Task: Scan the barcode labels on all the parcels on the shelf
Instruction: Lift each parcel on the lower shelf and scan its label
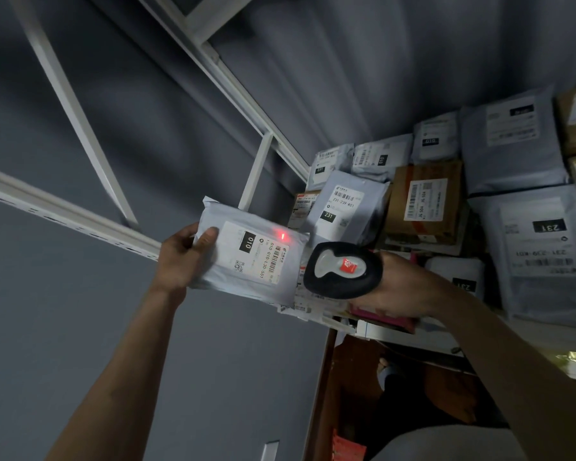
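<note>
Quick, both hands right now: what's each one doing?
Left hand: grips the grey parcel by its edge.
Right hand: holds the scanner, aimed at that parcel's label.

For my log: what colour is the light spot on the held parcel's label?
Red, on the label of the grey parcel; head view.

Smooth grey plastic mailer [246, 251], matt black plastic scanner [341, 271], brown cardboard box [426, 201]

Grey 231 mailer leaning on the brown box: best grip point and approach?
Pinch the 231 mailer by its top edge, coming from the front and above. It is flat and thin and leans on the brown box; that edge stands free, while its lower end sits behind the held 010 parcel.
</note>
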